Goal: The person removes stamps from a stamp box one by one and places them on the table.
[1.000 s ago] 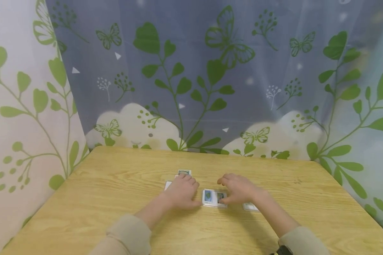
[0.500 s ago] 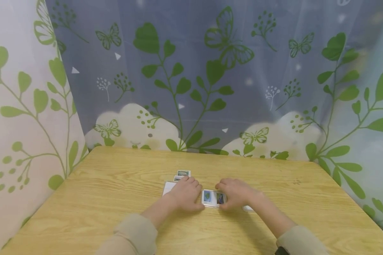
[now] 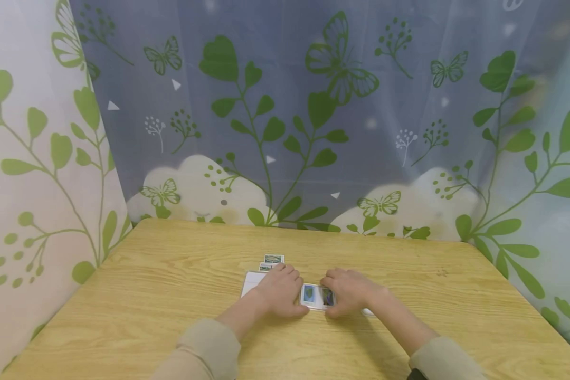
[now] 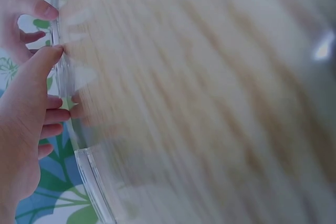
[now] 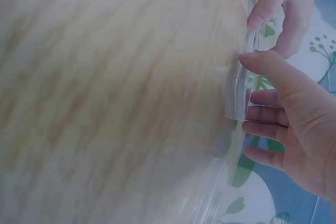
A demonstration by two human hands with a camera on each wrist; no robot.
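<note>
A clear plastic sleeve (image 3: 316, 296) with two small picture cards in it lies flat on the wooden table (image 3: 161, 316). My left hand (image 3: 279, 290) rests palm down against its left end, and my right hand (image 3: 349, 290) against its right end. In the left wrist view my left hand (image 4: 26, 108) has its thumb on the sleeve's edge (image 4: 63, 77), with the fingers straight. The right wrist view shows my right hand (image 5: 294, 124) likewise, thumb at the sleeve's edge (image 5: 241, 95). Neither hand curls round it.
A white card (image 3: 250, 280) lies partly under my left hand. Two small picture cards (image 3: 273, 258) sit just beyond it. Another clear piece (image 3: 367, 311) peeks out under my right wrist. Leaf-print curtains (image 3: 285, 132) close off the table's far and side edges.
Both hands have drawn in toward each other until they meet the sleeve's two ends. The right hand slid left and covers more of the piece under its wrist.
</note>
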